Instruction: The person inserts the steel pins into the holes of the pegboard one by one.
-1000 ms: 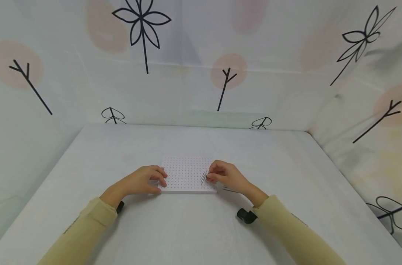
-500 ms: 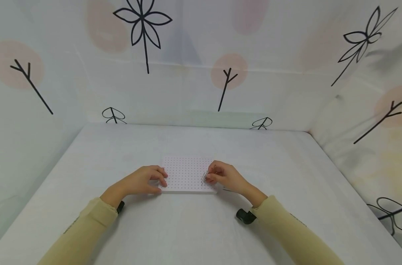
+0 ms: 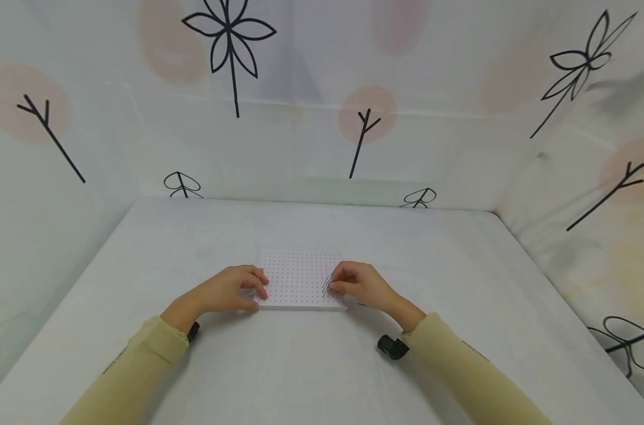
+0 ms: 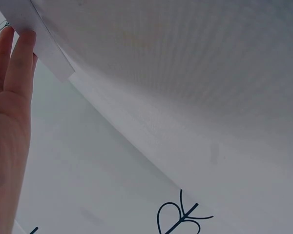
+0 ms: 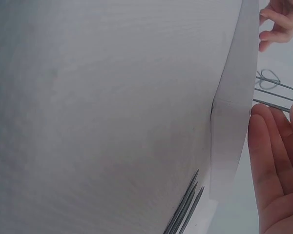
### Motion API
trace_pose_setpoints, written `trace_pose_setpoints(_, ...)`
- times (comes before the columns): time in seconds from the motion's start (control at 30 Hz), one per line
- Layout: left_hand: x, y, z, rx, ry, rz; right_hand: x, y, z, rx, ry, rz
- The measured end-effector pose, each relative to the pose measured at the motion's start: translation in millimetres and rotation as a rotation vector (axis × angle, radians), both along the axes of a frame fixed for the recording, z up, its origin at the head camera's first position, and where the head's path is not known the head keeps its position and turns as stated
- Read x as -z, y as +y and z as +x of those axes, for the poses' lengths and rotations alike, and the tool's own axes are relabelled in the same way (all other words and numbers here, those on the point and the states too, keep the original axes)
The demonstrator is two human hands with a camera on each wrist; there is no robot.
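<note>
A white pegboard (image 3: 299, 278) dotted with small holes lies flat in the middle of the table. My left hand (image 3: 255, 292) grips its near left corner, fingers on top and thumb on the front edge; the left wrist view shows these fingers (image 4: 12, 58) against the board's edge (image 4: 46, 46). My right hand (image 3: 336, 284) is at the board's right side and pinches one of the thin metal pins (image 3: 327, 285) that stand slanted in the holes. In the right wrist view the standing pins (image 5: 278, 95) show beyond the board's edge (image 5: 229, 146). Loose pins (image 5: 185, 207) lie on the table.
The table (image 3: 311, 366) has a white cloth over it. White fabric walls printed with black trees and flowers (image 3: 228, 41) close it in at the back and both sides. Black wrist-camera mounts (image 3: 392, 347) sit under both beige sleeves.
My right hand has shifted slightly left over the loose pins by the board, hiding most of them. The left hand and the board have not moved.
</note>
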State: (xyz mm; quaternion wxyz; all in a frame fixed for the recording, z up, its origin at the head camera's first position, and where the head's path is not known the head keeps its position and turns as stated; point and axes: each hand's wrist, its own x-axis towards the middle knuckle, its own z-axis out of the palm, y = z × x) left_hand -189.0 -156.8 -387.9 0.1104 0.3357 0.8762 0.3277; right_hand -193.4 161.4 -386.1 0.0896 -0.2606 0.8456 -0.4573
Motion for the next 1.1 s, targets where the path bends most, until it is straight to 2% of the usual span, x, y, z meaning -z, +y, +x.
trace_pose_setpoints(0.27,-0.5,0.4,-0.9,0.003,0.011,-0.011,-0.3,-3,-0.5,0.055,0.016,0.05)
trace_pose_setpoints(0.43,0.0,-0.1,-1.0,0.0,0.01,-0.018,-0.1,0,0.0,0.058,0.02,0.074)
trace_pose_setpoints(0.67,0.1,-0.1,-0.2,0.002,0.0,-0.001,0.0,11,0.1,0.039,0.04,0.084)
trace_pose_setpoints(1.1,1.7,0.2,-0.1,-0.002,-0.005,0.001,-1.8,32,2.7,0.087,0.062,0.112)
